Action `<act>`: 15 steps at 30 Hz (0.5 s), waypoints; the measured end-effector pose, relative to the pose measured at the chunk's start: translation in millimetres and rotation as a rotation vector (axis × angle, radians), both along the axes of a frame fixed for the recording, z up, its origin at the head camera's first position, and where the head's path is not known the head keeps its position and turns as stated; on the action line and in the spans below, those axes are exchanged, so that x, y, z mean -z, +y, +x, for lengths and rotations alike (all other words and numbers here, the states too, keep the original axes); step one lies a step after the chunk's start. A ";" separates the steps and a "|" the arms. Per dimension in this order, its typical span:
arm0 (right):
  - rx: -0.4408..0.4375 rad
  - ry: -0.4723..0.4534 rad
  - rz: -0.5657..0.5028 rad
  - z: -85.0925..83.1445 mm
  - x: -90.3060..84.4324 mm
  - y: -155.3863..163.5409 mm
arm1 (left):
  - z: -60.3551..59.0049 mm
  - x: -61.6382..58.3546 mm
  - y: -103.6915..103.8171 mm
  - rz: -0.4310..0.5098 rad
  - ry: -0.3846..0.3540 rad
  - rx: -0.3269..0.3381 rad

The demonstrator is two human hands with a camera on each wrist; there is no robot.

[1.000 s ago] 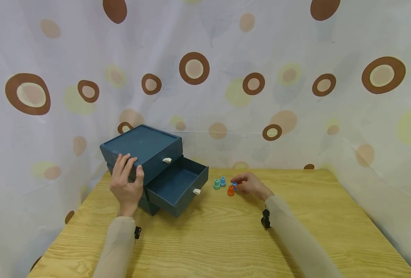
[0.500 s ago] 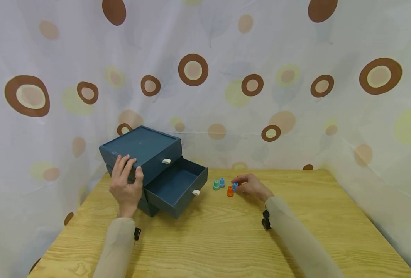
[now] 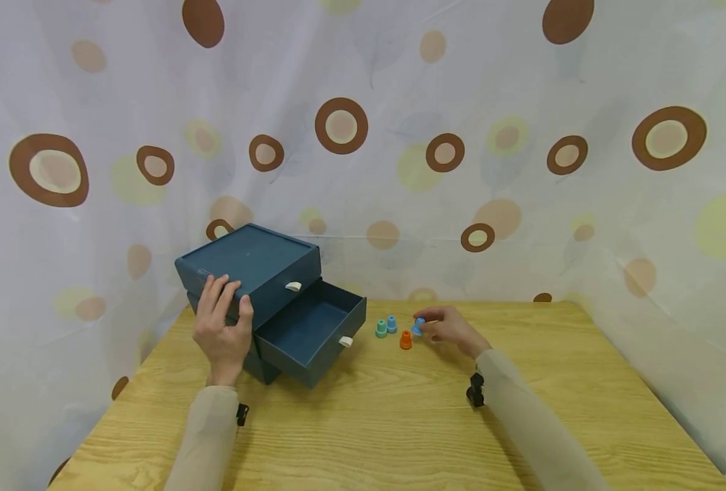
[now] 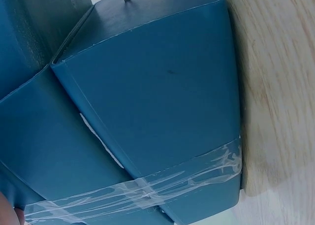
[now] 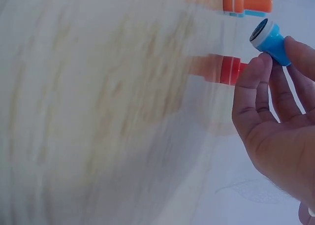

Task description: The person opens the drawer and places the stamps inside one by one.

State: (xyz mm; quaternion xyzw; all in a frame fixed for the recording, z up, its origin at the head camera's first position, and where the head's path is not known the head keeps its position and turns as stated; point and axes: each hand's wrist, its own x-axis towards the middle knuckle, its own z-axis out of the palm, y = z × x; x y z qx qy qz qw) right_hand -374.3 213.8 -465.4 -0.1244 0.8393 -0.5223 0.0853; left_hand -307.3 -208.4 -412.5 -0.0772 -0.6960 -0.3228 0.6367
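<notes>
A pale curtain [image 3: 363, 136] printed with brown rings and faint yellow and tan spots fills the upper and middle frame, wrapping round both sides. Below it, a light wooden table [image 3: 399, 423] with visible grain spans the lower frame under even, soft light.

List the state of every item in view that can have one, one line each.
Top drawer: closed.
Lower drawer: pulled open, nothing seen inside.
Blue stamp: lifted, pinched by right hand.
Orange stamp: standing on table.
Left hand: resting on drawer box.
</notes>
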 end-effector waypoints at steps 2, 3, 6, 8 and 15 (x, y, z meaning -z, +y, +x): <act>-0.011 -0.007 -0.005 0.8 -1.6 -0.1 | -0.1 0.4 -0.5 -0.002 -0.004 0.000; -0.015 -0.012 -0.012 1.3 -2.6 -0.6 | -0.2 0.7 -0.8 -0.002 -0.005 0.000; -0.041 -0.003 -0.031 2.7 -6.1 -3.6 | -0.4 1.2 -1.2 -0.002 -0.007 -0.005; -0.046 -0.002 -0.057 3.2 -8.9 -6.7 | -0.5 1.3 -1.3 -0.001 -0.008 -0.006; -0.095 0.019 -0.142 2.6 -16.5 -17.1 | -0.1 0.3 -0.6 0.003 -0.013 -0.006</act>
